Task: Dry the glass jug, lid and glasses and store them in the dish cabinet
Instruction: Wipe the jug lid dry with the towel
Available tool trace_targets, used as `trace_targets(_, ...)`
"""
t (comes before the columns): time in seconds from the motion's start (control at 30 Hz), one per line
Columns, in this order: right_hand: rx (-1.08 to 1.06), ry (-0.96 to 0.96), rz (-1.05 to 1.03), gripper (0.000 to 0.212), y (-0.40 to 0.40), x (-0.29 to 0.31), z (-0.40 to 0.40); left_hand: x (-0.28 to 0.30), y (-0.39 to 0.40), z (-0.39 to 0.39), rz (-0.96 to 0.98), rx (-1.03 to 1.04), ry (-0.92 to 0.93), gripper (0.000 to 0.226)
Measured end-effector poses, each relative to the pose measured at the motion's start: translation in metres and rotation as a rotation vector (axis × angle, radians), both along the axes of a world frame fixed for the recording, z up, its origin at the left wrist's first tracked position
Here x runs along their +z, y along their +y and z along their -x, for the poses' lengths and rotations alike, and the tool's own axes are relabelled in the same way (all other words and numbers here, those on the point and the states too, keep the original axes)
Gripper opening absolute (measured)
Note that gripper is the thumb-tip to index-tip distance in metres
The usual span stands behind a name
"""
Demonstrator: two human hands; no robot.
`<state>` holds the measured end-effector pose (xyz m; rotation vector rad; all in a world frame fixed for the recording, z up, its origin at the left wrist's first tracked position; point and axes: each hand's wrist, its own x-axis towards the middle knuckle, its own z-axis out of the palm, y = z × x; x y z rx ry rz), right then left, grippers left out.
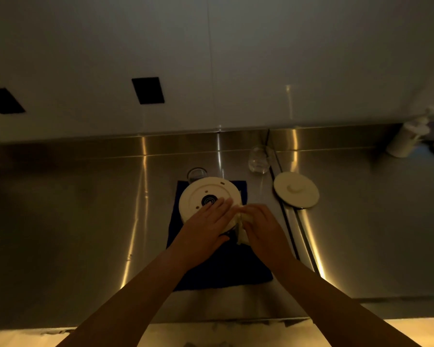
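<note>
The jug [201, 196] stands upside down on a dark blue mat [226, 269], its cream round base with a dark centre facing up. My left hand [206, 226] lies flat on that base with straight fingers. My right hand [263, 226] grips a pale cloth [241, 229] against the jug's right side. The cream lid [296, 192] with a knob lies on the steel counter to the right. One clear glass [197, 174] stands just behind the jug, mostly hidden. Another glass [259, 159] stands further back right.
The steel counter [85, 221] runs left and right, with a raised back edge and a dark seam [283, 214] beside the lid. White cabinet fronts [161, 58] hang above. A white pump bottle [406, 140] stands at the far right, next to a sink drain.
</note>
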<state>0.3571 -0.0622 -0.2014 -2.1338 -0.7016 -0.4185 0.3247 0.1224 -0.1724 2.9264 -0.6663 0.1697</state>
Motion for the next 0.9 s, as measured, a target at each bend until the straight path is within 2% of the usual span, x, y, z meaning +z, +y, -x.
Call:
trace_targets(0.27, -0.006, -0.029, 0.091, 0.03, -0.007, -0.005, 0.005, 0.003, 0.004, -0.009, 0.092, 0.004, 0.028, 0.069)
trace_targets(0.53, -0.137, 0.018, 0.038, 0.034, -0.046, 0.002, -0.001, 0.016, -0.025, -0.04, 0.19, 0.008, 0.012, 0.066)
trace_targets(0.73, -0.229, 0.074, 0.111, 0.034, -0.093, 0.002, -0.043, 0.027, -0.058, -0.091, 0.147, 0.001, -0.069, 0.068)
trace_targets(0.9, -0.248, 0.188, 0.194, 0.039, -0.126, -0.005, -0.1, 0.02, -0.08, -0.156, 0.169, 0.126, 0.029, 0.072)
